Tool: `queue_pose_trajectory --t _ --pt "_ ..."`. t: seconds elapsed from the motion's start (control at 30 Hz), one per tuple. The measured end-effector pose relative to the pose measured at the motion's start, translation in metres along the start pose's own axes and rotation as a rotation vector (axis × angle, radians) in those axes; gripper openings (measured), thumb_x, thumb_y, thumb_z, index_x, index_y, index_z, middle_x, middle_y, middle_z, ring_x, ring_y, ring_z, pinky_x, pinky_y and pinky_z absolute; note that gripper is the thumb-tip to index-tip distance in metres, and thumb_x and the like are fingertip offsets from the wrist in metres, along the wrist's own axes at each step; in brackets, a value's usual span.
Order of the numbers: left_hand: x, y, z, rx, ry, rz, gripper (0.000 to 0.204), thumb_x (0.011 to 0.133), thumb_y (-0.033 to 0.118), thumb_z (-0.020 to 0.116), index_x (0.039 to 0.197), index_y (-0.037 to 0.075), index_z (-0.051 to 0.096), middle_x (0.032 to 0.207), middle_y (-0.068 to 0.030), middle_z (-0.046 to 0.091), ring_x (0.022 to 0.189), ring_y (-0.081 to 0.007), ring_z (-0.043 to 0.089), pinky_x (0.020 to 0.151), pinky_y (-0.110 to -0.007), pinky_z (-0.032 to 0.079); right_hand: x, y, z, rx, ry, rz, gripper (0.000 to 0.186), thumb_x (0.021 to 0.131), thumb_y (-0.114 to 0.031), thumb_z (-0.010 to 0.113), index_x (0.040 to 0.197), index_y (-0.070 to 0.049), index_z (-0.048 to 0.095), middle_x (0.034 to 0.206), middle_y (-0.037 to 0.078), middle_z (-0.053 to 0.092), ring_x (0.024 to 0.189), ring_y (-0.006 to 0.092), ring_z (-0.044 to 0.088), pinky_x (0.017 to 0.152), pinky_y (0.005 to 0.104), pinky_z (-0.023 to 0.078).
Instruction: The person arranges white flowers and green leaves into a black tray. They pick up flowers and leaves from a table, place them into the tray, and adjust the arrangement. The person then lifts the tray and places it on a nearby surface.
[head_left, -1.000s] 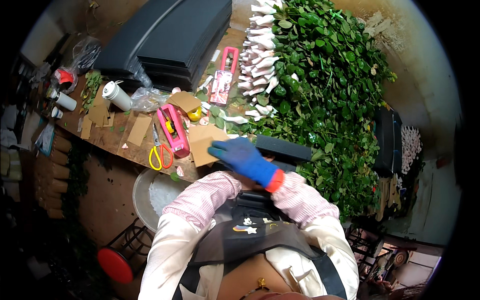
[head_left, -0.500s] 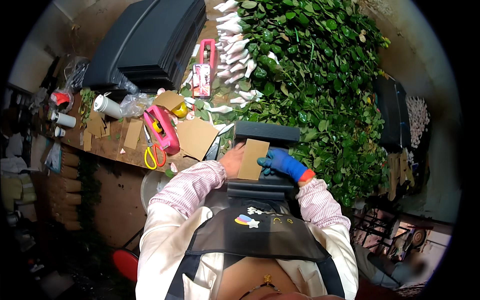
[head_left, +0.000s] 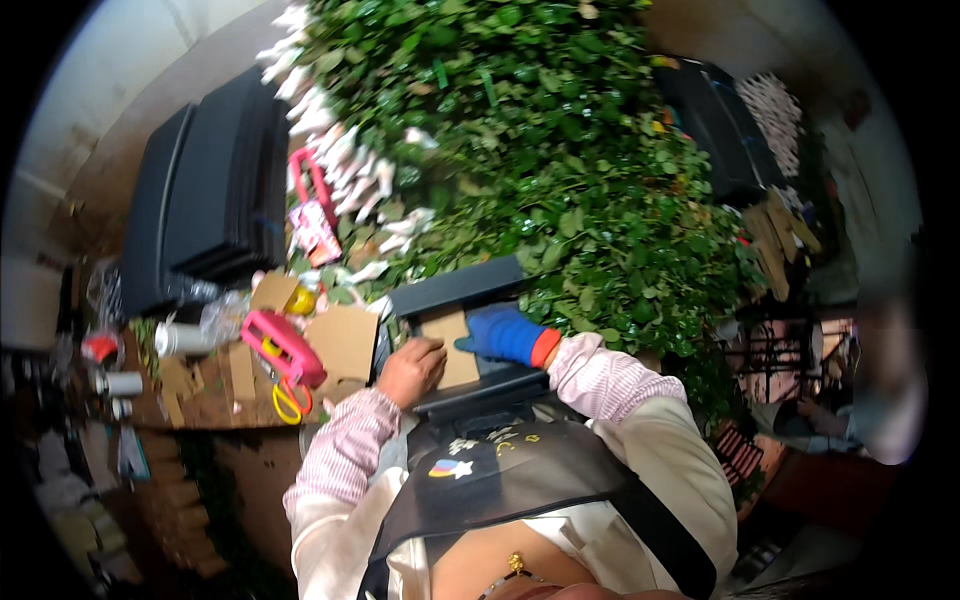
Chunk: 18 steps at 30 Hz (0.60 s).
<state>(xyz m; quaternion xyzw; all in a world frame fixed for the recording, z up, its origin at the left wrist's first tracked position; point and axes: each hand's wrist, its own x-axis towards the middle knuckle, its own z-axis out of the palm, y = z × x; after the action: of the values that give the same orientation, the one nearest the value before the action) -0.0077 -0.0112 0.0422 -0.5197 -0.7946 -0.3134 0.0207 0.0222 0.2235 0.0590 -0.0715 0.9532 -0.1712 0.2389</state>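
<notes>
A small rectangular piece of brown cardboard lies within a black folded sheet, which has raised flaps at its far and near sides. My bare left hand is at the cardboard's left edge, fingers curled against it. From the right, my right hand, in a blue glove with a red-orange cuff, grips the cardboard's other edge; its fingertips are partly hidden.
Leafy green stems with white-wrapped heads fill the far side. On the left of the table are a pink tape dispenser, yellow-and-red scissors, a larger cardboard sheet, a white bottle and stacked black sheets.
The cardboard has gone from upright above the black sheet to down inside it. My left hand has come from behind the cardboard to its left edge. The view has turned and shifted.
</notes>
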Motion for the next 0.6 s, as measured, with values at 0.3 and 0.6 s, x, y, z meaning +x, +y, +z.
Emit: queue_pose_trajectory --t 0.3,0.6 --pt "0.001 0.013 0.002 0.018 -0.043 -0.116 0.022 0.082 0.004 0.074 0.104 0.002 0.073 0.111 -0.0138 0.070 0.103 -0.0327 0.068 0.088 -0.039 0.057 -0.011 0.082 -0.106 0.154 1.102 0.219 0.051 0.091 -0.026 0.068 0.139 -0.015 0.056 0.125 0.017 0.065 0.112 0.0362 0.063 0.094 0.0449 0.051" --pt "0.000 0.016 0.003 -0.012 -0.030 -0.075 0.019 0.082 0.000 0.071 0.101 -0.002 0.070 0.109 -0.0166 0.068 0.102 -0.0353 0.067 0.100 -0.052 0.051 -0.024 0.131 -0.096 0.299 1.093 0.213 0.024 0.094 -0.024 0.063 0.114 -0.012 0.066 0.117 0.011 0.068 0.104 0.0348 0.067 0.092 0.0442 0.053"
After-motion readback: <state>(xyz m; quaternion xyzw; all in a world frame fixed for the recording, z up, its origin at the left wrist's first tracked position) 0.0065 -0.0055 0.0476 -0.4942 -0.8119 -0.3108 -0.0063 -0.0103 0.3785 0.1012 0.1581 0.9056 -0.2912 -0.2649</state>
